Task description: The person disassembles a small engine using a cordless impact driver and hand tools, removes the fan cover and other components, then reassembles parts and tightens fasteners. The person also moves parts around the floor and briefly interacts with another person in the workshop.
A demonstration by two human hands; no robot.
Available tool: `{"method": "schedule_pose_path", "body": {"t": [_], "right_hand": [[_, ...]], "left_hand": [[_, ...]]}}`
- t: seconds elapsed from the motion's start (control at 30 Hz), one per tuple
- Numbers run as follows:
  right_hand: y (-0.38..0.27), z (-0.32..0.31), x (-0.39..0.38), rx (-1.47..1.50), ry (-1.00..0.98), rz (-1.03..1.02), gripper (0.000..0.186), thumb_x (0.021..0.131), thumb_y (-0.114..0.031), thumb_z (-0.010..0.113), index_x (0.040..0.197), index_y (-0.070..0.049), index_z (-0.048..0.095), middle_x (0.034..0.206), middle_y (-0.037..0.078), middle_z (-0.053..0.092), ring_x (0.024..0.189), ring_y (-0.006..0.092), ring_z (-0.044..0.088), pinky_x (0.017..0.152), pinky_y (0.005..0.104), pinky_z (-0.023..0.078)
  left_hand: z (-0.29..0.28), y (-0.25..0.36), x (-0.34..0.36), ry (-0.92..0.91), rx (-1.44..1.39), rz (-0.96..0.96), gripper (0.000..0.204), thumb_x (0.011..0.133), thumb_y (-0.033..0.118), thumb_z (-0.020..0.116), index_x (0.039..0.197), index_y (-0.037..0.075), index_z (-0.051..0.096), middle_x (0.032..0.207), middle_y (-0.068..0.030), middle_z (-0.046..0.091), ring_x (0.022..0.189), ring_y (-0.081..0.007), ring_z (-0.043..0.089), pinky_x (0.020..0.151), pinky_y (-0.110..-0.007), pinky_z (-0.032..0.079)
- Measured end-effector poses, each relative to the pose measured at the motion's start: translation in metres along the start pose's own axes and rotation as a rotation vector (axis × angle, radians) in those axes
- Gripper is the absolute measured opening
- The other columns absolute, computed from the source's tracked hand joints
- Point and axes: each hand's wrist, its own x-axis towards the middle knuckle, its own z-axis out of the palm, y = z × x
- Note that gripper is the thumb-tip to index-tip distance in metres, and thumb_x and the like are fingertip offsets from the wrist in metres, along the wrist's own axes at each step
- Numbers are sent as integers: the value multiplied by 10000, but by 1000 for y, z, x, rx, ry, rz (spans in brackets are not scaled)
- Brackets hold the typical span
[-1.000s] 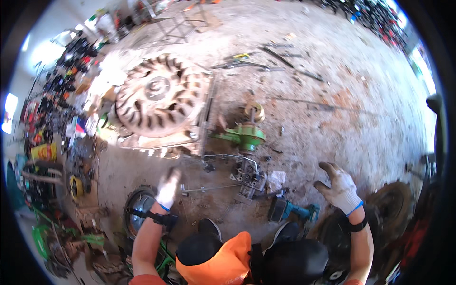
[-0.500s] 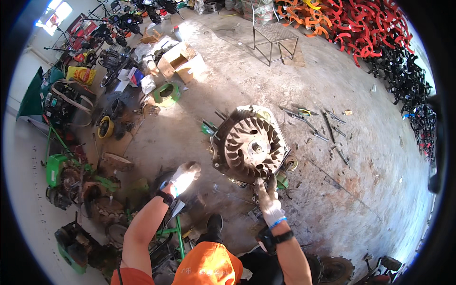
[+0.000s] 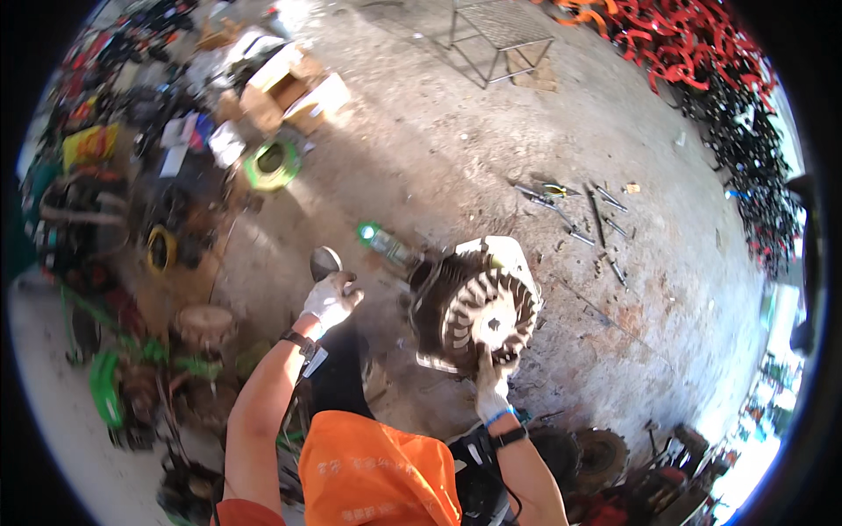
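Note:
A small engine [image 3: 431, 316] rests tilted on the concrete floor in front of me, its finned metal flywheel [image 3: 469, 331] facing up and to the right. My right hand [image 3: 494, 394], in a white work glove, has its fingers closed on the flywheel's near rim. Some of those fingertips are hidden among the fins. My left hand [image 3: 330, 302], gloved too, hangs in the air left of the engine, fingers loosely apart and nothing seen in it. Just beyond it shows the tip of my shoe [image 3: 325, 261]. A grey and green part [image 3: 390, 247] sticks out at the engine's far left.
Hand tools [image 3: 596, 219] lie scattered right of the engine. A green ring-shaped housing [image 3: 273, 165] and an opened cardboard box [image 3: 285, 92] stand far left. Machine parts crowd the left side. A metal stand [image 3: 500, 31] is at the back, near piled red and black blades [image 3: 693, 53].
The engine has tipped, its flywheel turning right and nearer, with my right hand still on the rim. My left hand has moved slightly left and away from me. My view has shifted.

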Motion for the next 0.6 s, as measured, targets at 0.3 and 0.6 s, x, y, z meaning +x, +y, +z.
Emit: {"method": "schedule_pose_path", "body": {"t": [0.3, 0.6], "right_hand": [[-76, 41, -90, 276, 565, 150, 695, 1119, -241, 671, 1726, -173, 338, 1659, 109, 489, 1431, 254, 547, 1162, 418, 498], [-117, 80, -87, 696, 728, 180, 527, 1105, -147, 629, 1605, -144, 463, 1241, 80, 682, 992, 212, 714, 805, 374, 630]], "left_hand": [[49, -24, 259, -398, 616, 575, 1116, 720, 439, 975, 1640, 113, 433, 1636, -156, 506, 1515, -373, 477, 1238, -575, 404], [103, -32, 357, -735, 748, 723, 1083, 649, 416, 1006, 1584, 137, 537, 1501, -207, 630, 1470, -433, 519, 1230, -591, 405]]}}
